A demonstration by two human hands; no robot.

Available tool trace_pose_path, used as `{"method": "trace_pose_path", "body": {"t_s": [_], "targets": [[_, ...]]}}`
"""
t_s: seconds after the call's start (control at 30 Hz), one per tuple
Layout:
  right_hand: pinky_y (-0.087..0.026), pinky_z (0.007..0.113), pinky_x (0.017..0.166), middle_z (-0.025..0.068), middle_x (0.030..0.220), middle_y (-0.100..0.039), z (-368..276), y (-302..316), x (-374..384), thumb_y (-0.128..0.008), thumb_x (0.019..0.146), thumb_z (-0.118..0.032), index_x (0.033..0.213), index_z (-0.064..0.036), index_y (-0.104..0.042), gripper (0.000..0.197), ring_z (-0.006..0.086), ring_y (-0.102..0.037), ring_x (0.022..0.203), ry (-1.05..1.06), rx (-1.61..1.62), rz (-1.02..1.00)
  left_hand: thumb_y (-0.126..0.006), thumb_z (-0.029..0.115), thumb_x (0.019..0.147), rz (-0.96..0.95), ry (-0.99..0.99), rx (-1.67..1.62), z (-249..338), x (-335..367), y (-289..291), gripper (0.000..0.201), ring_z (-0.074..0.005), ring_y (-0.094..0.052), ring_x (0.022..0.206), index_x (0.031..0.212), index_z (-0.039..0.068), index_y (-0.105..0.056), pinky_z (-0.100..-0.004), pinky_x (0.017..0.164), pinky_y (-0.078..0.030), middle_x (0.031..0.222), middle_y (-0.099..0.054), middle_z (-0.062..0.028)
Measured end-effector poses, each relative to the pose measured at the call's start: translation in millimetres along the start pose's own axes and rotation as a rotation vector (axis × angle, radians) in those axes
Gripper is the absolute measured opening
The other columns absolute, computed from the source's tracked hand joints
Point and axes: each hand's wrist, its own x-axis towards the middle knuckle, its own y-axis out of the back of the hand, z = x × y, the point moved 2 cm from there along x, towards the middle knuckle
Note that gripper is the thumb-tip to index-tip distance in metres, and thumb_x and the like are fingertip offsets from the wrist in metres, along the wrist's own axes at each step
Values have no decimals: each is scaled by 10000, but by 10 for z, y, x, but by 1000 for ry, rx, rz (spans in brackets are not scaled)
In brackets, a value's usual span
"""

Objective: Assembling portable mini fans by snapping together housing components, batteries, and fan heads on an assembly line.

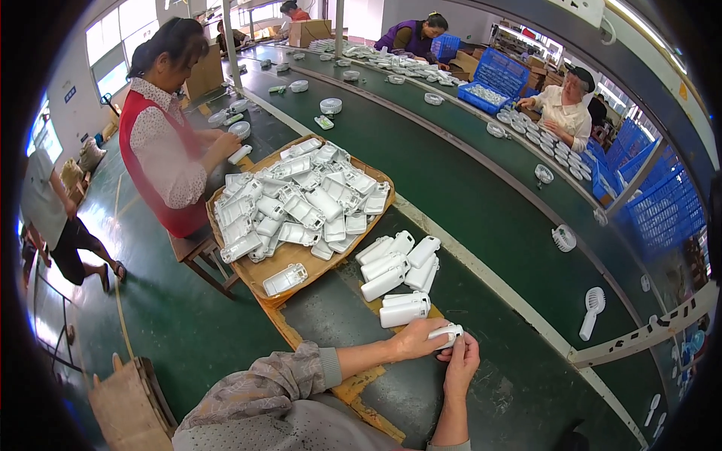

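I see the left hand curled around a white casing, right hand pinching its end. Casing smooth, rounded; held above the bench, right of the brown tray.

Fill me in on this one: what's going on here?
The person's left hand grips a small white plastic part over the workbench, with the right hand's fingers at its right end. Just beyond lies a group of similar white pieces, and to the left a cardboard tray is heaped with white casings. A co-worker in a red vest is beside the tray. Round white pieces sit spread along the green belt.
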Motion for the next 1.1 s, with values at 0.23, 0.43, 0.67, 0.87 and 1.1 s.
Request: {"method": "trace_pose_path", "body": {"t_s": [0.23,0.43,0.67,0.87,1.1], "targets": [[-501,205,519,32,760,-576,28,23,4,-481,945,-166,1067,4,-533,216,54,-532,601,-12,-4,3,-564,215,860,-3,40,4,-21,3,-22,352,-253,-630,776,1084,-57,-549,-342,683,-479,851,-627,-218],[-499,203,520,33,771,-575,37,20,9,-478,946,-161,1073,2,-529,213,52,-530,601,-26,-17,9,-568,208,860,10,1,-4,-37,1,-28,334,-241,-624,734,1074,-49,-554,-337,651,-477,824,-628,-204],[-494,199,514,26,777,-572,8,1,-8,-481,945,-170,1073,1,-530,219,45,-521,603,-15,-15,6,-576,212,858,12,1,-10,-30,-3,-26,339,-241,-625,742,1076,-46,-555,-339,657,-479,832,-629,-204],[-489,193,510,17,775,-569,14,4,-1,-483,945,-181,1066,-1,-538,224,40,-513,603,-12,-5,18,-573,215,860,-2,29,2,-4,-2,-17,360,-248,-632,774,1099,-54,-547,-343,677,-483,861,-632,-212],[-481,191,488,22,757,-569,-8,-3,11,-488,941,-178,1054,2,-542,220,39,-505,572,-17,9,30,-565,204,862,-5,20,25,-22,12,-23,369,-245,-635,801,1124,-55,-538,-335,695,-487,880,-633,-213]]}}
